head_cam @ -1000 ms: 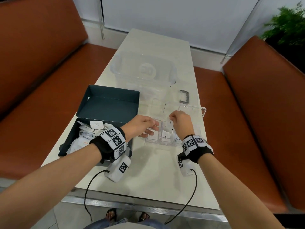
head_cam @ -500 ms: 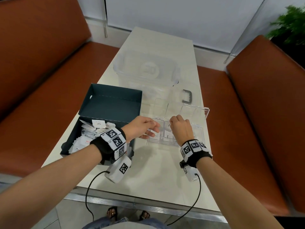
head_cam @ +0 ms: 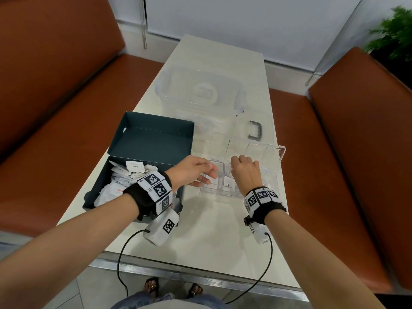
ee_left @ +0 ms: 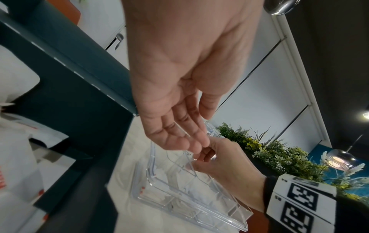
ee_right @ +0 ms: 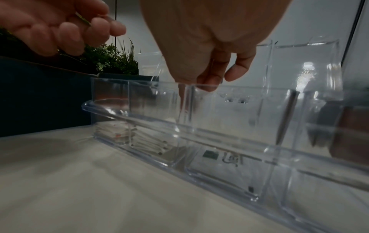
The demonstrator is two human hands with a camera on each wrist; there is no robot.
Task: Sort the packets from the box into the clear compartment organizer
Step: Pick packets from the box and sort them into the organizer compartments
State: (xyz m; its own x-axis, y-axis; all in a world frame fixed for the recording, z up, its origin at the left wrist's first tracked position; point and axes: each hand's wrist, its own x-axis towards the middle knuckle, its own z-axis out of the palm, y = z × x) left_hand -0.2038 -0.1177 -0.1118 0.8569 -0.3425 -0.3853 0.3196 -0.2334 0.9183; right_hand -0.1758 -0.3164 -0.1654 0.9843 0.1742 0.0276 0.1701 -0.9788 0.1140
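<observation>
A dark teal box (head_cam: 153, 141) stands open at the left with several white packets (head_cam: 124, 181) in it. To its right sits the clear compartment organizer (head_cam: 270, 181), its lid (head_cam: 267, 150) raised. My right hand (head_cam: 244, 172) hangs over the middle compartment, fingers curled downward, and seems to pinch the top of a white packet (head_cam: 228, 180) standing inside. My left hand (head_cam: 207, 175) hovers over the organizer's left end with relaxed fingers and an empty palm (ee_left: 175, 110). The right wrist view shows a few flat packets (ee_right: 117, 130) in the left compartment.
A large clear tub (head_cam: 200, 92) stands farther back on the white table (head_cam: 200, 237). A grey handle (head_cam: 255, 130) lies beside it. Brown benches (head_cam: 334, 175) run along both sides, and a plant (head_cam: 392, 30) is at the far right.
My right hand has dipped slightly lower into the organizer's middle compartment. The left hand stays hovering at the organizer's left end.
</observation>
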